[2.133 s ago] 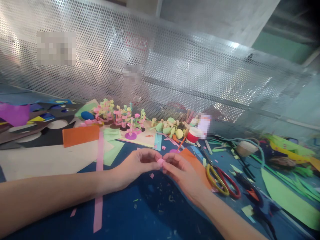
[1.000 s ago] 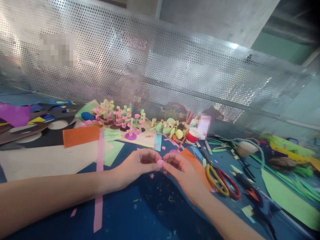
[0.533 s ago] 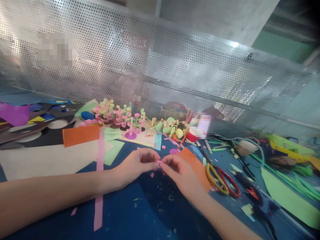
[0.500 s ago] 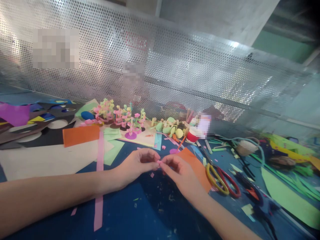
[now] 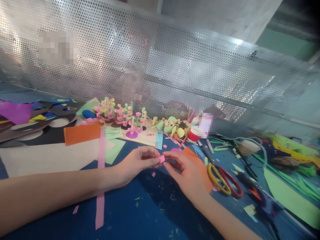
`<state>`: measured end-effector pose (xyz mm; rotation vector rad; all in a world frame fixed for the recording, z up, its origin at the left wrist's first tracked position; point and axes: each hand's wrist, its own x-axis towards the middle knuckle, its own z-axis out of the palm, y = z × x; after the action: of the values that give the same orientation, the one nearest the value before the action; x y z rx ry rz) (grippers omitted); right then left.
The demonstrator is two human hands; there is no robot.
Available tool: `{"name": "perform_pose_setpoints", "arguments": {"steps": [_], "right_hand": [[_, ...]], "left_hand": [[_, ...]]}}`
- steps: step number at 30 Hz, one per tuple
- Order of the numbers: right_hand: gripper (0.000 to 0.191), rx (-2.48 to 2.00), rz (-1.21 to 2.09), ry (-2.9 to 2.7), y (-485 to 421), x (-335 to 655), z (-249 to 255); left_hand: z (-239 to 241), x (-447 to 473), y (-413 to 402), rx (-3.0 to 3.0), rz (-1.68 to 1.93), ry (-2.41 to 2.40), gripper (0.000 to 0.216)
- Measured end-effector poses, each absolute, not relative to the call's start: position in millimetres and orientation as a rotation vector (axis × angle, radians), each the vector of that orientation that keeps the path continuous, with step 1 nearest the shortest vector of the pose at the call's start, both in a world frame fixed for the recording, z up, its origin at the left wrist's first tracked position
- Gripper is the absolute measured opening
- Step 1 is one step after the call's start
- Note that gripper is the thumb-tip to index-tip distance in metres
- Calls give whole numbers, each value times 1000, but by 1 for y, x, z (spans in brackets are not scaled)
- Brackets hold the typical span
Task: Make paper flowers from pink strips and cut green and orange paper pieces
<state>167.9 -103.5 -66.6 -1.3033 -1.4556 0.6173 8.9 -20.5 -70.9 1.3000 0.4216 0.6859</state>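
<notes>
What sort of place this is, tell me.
Probably a papercraft workspace, judging by the scissors, the orange sheet beside them and the plant-like models behind.

One small pink paper piece, pinched in my left grip, at the tips of my right grip. On the blue surface: scissors with yellow and red handles; one pink strip, passing beneath my left forearm.

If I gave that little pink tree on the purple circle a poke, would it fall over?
The little pink tree might slide instead of tipping, since its flat purple circle spreads wider than its stem. It's probably light, because its parts look thin. Those small sticking-out bits could bend.
</notes>
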Motion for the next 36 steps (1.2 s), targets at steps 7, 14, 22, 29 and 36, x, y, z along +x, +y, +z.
{"name": "perform_pose_setpoints", "arguments": {"steps": [7, 14, 22, 29, 36], "right_hand": [[17, -1417, 753, -1334, -103, 169, -63], [16, -1467, 753, -1413, -103, 166, -64], [16, -1479, 539, -1465, -106, 167, -67], [7, -1452, 304, -1586, -108, 165, -63], [5, -1470, 211, -1616, -110, 164, -62]], "left_hand": [[-73, 10, -20, 1311, 701, 446, 21], [-72, 9, -20, 1339, 642, 426, 21], [-70, 9, -20, 1221, 652, 493, 22], [-67, 9, -21, 1210, 656, 480, 20], [-69, 10, -22, 1268, 599, 479, 23]]}}
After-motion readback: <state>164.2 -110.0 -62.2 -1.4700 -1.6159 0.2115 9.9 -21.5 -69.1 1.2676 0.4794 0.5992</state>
